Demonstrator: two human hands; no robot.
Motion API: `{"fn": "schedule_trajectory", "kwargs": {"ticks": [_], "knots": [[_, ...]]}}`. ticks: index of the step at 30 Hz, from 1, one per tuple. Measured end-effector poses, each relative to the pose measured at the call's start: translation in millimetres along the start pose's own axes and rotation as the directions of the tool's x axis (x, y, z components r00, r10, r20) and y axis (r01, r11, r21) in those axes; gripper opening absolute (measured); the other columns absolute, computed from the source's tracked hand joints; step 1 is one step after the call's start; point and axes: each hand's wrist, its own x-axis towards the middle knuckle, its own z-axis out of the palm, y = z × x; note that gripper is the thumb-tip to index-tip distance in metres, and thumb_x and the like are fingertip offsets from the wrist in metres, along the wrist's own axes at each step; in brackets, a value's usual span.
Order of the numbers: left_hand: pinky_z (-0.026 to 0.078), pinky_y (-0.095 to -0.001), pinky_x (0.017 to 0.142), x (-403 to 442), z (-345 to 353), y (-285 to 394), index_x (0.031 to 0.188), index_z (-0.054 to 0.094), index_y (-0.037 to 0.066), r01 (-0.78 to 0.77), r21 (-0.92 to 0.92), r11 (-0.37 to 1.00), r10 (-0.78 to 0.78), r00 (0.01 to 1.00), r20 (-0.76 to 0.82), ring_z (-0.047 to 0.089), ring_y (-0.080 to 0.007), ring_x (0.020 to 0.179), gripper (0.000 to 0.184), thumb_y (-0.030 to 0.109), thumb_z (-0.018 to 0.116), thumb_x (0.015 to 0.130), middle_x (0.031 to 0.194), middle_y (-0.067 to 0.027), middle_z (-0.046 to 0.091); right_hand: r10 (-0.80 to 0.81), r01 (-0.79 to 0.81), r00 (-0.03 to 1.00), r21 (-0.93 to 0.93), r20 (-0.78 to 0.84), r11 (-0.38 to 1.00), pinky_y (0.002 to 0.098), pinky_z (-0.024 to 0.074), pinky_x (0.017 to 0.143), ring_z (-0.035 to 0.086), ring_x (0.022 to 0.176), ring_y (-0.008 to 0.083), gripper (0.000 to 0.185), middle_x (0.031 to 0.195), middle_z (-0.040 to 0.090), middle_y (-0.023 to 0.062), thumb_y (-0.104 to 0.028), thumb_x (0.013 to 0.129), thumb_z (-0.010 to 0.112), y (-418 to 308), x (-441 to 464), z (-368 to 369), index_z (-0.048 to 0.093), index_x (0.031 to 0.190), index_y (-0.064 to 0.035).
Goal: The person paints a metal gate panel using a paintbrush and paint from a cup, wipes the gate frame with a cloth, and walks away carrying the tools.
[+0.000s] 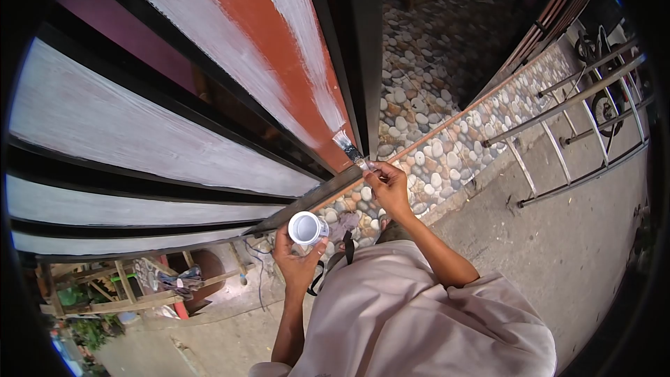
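My right hand (388, 185) is closed round the handle of a paintbrush (347, 145). The bristles, pale with paint, touch the lower part of a door panel (241, 7) whose orange-brown face carries white streaks along both sides. A bare orange-brown strip runs between those streaks. In my left hand (299, 260) is a small white paint can (308, 228), held upright by its sides, its open top showing pale paint inside. Left of the panel, other panels (139, 126) between black frame bars are coated whitish.
A metal ladder (565, 132) lies on the right over the concrete ground (530, 251). Pebble-patterned tiles (433, 160) run along the doorway. A motorcycle wheel (607, 112) shows beyond the ladder. Wooden frames (125, 286) and plants (94, 331) stand at lower left.
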Motion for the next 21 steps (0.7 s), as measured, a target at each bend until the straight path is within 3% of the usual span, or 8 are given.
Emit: {"fn": "schedule_trajectory", "kwargs": {"ticks": [6, 21], "knots": [[0.049, -0.0314, 0.092, 0.1, 2.1, -1.8, 0.116, 0.060, 0.001, 0.003, -0.028, 1.000, -0.004, 0.999, -0.031, 0.063, -0.0145, 0.100, 0.053, 0.003, 0.087, 0.071, 0.107, -0.0071, 0.067, 0.084, -0.079, 0.995, 0.083, -0.056, 0.993, 0.0217, 0.0401, 0.046, 0.052, 0.052, 0.0039, 0.015, 0.069, 0.063, 0.0009, -0.003, 0.090, 0.068, -1.5, -2.0, -6.2, 0.069, 0.102, 0.0056], [0.049, -0.0336, 0.095, 1.0, 0.3, -6.7, 0.120, 0.055, 0.002, -0.017, -0.005, 1.000, 0.017, 1.000, 0.006, 0.064, -0.0172, 0.104, 0.056, 0.002, 0.085, 0.072, 0.111, -0.0089, 0.066, -0.107, 0.093, 0.992, 0.181, 0.067, 0.979, 0.0204, 0.0419, 0.044, 0.053, 0.055, 0.0040, 0.018, 0.075, 0.064, 0.0024, -0.006, 0.094, 0.067, -113.3, -5.1, 14.6, 0.067, 0.108, 0.0047]]}}
